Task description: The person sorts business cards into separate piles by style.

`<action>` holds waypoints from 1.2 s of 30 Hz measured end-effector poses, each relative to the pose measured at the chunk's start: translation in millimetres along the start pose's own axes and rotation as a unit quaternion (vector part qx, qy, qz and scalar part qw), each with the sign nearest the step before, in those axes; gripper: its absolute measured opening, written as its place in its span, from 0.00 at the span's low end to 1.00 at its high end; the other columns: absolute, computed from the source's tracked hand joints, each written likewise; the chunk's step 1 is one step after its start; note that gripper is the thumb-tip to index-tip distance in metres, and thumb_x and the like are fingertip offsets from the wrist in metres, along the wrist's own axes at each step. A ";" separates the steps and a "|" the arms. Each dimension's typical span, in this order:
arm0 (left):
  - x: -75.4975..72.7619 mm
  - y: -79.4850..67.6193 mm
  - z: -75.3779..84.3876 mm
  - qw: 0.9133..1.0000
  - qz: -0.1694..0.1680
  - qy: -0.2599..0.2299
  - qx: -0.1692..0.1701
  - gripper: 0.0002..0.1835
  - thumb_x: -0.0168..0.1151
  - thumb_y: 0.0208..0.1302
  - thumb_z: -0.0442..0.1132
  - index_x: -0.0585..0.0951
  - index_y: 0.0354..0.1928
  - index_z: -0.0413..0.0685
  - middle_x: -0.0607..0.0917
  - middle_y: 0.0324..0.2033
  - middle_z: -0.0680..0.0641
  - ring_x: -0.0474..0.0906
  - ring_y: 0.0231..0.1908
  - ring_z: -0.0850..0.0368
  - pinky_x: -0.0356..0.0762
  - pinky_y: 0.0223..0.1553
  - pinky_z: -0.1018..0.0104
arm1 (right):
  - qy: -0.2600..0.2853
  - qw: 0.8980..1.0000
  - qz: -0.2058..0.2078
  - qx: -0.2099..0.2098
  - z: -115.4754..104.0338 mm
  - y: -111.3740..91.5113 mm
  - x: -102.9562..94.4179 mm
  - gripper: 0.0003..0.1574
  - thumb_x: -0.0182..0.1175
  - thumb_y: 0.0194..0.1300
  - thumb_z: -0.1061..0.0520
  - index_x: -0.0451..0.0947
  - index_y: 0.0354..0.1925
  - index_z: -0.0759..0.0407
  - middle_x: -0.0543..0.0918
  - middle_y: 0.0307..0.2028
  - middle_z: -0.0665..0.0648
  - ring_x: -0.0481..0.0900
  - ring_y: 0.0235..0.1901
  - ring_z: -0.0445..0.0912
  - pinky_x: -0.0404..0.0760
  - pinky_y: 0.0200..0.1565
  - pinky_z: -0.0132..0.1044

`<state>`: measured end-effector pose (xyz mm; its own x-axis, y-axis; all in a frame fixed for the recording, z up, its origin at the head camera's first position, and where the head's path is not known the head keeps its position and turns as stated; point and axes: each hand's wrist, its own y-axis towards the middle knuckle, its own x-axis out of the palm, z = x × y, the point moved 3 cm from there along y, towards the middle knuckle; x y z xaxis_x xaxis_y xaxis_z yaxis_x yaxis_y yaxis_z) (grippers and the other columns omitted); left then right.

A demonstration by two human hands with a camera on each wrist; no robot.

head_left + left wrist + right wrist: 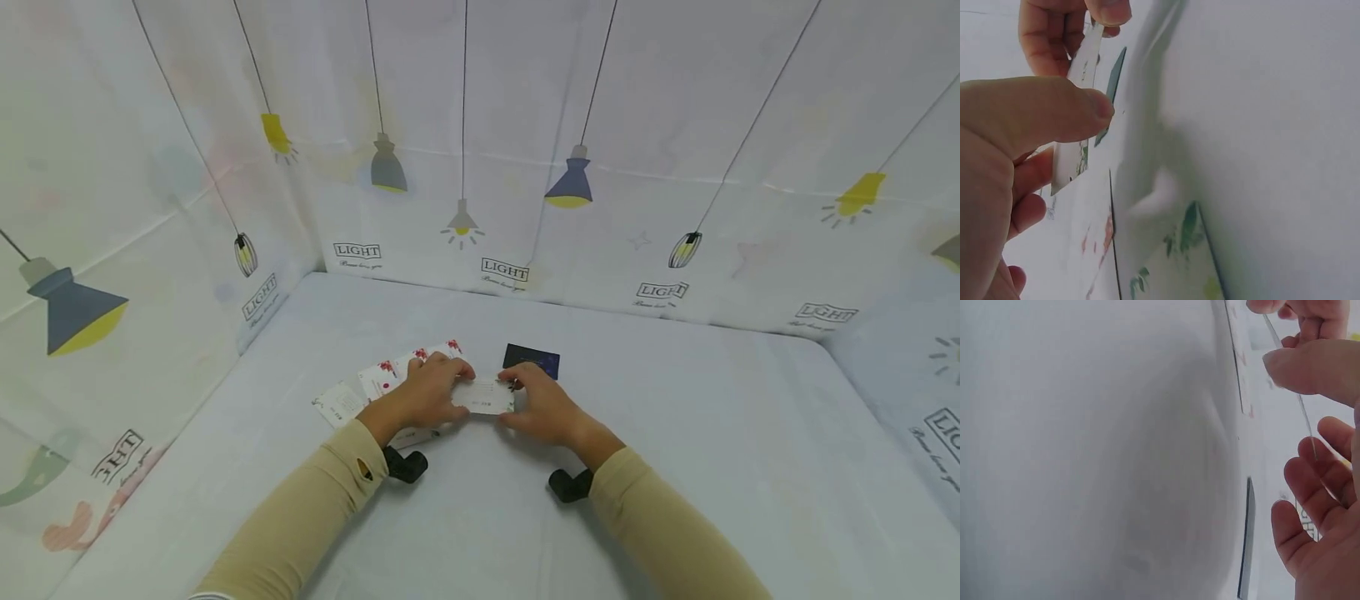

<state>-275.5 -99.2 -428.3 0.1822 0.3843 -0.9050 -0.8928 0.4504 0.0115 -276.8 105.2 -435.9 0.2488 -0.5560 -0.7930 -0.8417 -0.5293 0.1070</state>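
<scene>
Between both hands, a white card [483, 396] with small print and a green leaf pattern is held above the table. My left hand [435, 392] pinches its left end, the thumb [1085, 112] lying across the near face in the left wrist view. At the opposite end my right hand [543, 406] grips it between thumb and fingers. Only the card's thin edge [1305, 415] shows in the right wrist view. Just behind the right hand lies a dark blue card [532, 360], partly covered by that hand.
Several white cards with red flower prints [378, 379] lie fanned out beyond and left of the left hand. Nearer is a white card with green print [339, 404], and another card [412, 437] lies partly under the left wrist. A lamp-patterned cloth [420, 242] hangs behind the white table [675, 417].
</scene>
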 end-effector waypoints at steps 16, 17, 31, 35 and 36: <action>2.0 37.7 31.1 0.998 0.018 -0.022 0.050 0.25 0.74 0.59 0.49 0.77 0.56 0.53 0.80 0.55 0.52 0.66 0.61 0.51 0.55 0.58 0.49 | -0.015 0.997 0.062 0.046 28.9 -28.9 -44.8 0.36 0.73 0.58 0.53 0.73 0.61 0.62 0.79 0.52 0.60 0.75 0.50 0.54 0.75 0.53 0.53; 2.4 40.3 33.3 0.998 0.020 -0.021 0.054 0.25 0.73 0.59 0.49 0.77 0.56 0.53 0.80 0.54 0.53 0.66 0.61 0.51 0.55 0.57 0.49 | -0.015 0.997 0.066 0.046 30.7 -30.5 -47.3 0.35 0.73 0.59 0.53 0.73 0.61 0.62 0.79 0.52 0.60 0.75 0.50 0.54 0.75 0.52 0.53; 10.6 80.9 64.8 0.998 0.009 -0.013 0.067 0.26 0.72 0.60 0.52 0.77 0.58 0.53 0.79 0.57 0.52 0.65 0.63 0.51 0.58 0.56 0.50 | -0.013 0.990 0.085 0.115 65.4 -52.6 -80.9 0.36 0.72 0.60 0.50 0.71 0.63 0.58 0.78 0.54 0.63 0.74 0.51 0.58 0.73 0.52 0.56; 17.6 91.7 69.5 0.998 0.010 -0.020 0.064 0.26 0.72 0.61 0.50 0.77 0.59 0.52 0.79 0.58 0.52 0.65 0.63 0.50 0.59 0.56 0.50 | -0.007 0.989 0.085 0.123 74.6 -57.0 -88.5 0.36 0.70 0.62 0.52 0.70 0.65 0.58 0.78 0.56 0.63 0.73 0.55 0.58 0.72 0.55 0.56; 20.0 94.4 70.6 0.998 0.007 -0.018 0.063 0.26 0.71 0.62 0.50 0.77 0.60 0.52 0.79 0.59 0.52 0.65 0.63 0.50 0.59 0.57 0.51 | -0.007 0.988 0.085 0.125 77.2 -57.9 -90.1 0.36 0.69 0.63 0.52 0.70 0.65 0.59 0.77 0.57 0.63 0.73 0.55 0.58 0.72 0.56 0.57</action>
<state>-327.0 7.9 -415.4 0.1864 0.4198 -0.8882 -0.8368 0.5416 0.0804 -287.5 235.4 -417.0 0.0894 -0.6138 -0.7844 -0.9634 -0.2531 0.0883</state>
